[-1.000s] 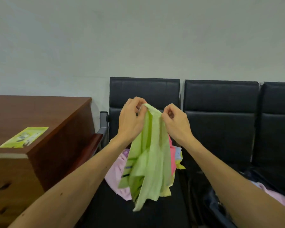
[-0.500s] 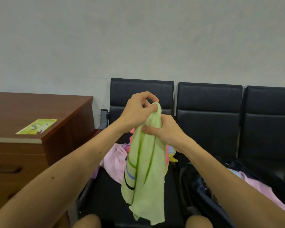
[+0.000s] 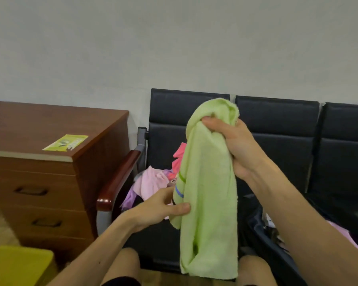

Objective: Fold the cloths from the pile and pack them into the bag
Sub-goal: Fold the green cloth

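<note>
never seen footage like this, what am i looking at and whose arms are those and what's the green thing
There is no machine here. A person wears a camera on the head, so the one picture looks forward and down at that person's own arms. The right hand grips the top of a green cloth that hangs down lengthwise, and the left hand pinches its side edge lower down. Behind it, on a black seat in a row against the wall, lies a pile of pink and purple cloths. To the right sits a dark open bag with something pink inside. A wooden desk with a yellow-green leaflet stands on the left.
</note>
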The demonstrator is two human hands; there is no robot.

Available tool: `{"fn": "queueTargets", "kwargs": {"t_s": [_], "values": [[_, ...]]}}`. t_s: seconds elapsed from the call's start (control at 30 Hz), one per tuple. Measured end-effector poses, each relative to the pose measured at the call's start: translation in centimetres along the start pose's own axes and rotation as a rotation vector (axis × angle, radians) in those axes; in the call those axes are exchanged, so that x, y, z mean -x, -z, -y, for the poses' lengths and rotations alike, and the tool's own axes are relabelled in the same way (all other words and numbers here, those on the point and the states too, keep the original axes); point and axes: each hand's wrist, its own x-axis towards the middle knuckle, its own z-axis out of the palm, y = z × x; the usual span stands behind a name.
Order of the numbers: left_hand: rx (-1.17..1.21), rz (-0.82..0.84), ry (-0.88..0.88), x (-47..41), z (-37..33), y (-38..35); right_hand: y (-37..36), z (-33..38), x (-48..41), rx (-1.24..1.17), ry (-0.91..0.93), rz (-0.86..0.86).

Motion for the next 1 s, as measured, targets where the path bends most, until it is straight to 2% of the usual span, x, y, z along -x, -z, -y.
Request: {"fn": "queueTargets", "kwargs": {"t_s": [0.13, 0.3, 0.37, 0.43, 0.47, 0.53, 0.63, 0.73, 0.83, 0.93, 1.0], "values": [[0.16, -0.15, -0.012, 0.6, 0.9, -0.9, -0.1, 0.8, 1.1, -0.087, 0.071, 0.013], [0.483, -0.548, -0.047, 0.8, 0.3, -0.2, 3.1, -2.8, 3.3, -0.106, 0.015, -0.11], [0.449, -0.629, -0.093, 1.4, 0.7, 0.4, 5.7, -6.9, 5.2, 0.083, -0.096, -0.039], [0.346, -0.665, -0.095, 1.7, 1.6, 0.2, 8.2, -10.9, 7.0, 0.525, -0.319, 0.215], [0.27, -0.661, -0.095, 1.7, 2.4, -0.4, 9.2, -12.7, 8.2, 0.672, -0.457, 0.316], [0.054, -0.555, -0.153, 1.5, 3.9, -1.8, 10.2, -15.1, 9.8, 0.667, -0.554, 0.336], [-0.233, -0.285, -0.176, 0.7, 6.2, -3.7, 8.9, -16.2, 11.0, 0.501, -0.366, 0.188], [-0.383, -0.103, -0.118, 0.6, 8.5, -5.3, 7.3, -16.7, 11.5, 0.462, -0.213, 0.201], [-0.424, -0.097, -0.081, 0.8, 8.8, -5.9, 6.0, -18.2, 11.5, 0.453, -0.252, 0.203], [-0.424, -0.199, -0.001, 1.0, 8.9, -5.6, 5.7, -19.8, 11.6, 0.5, -0.304, 0.136], [-0.391, -0.251, 0.044, 1.2, 9.1, -5.1, 6.2, -20.4, 11.8, 0.57, -0.352, 0.172]]}}
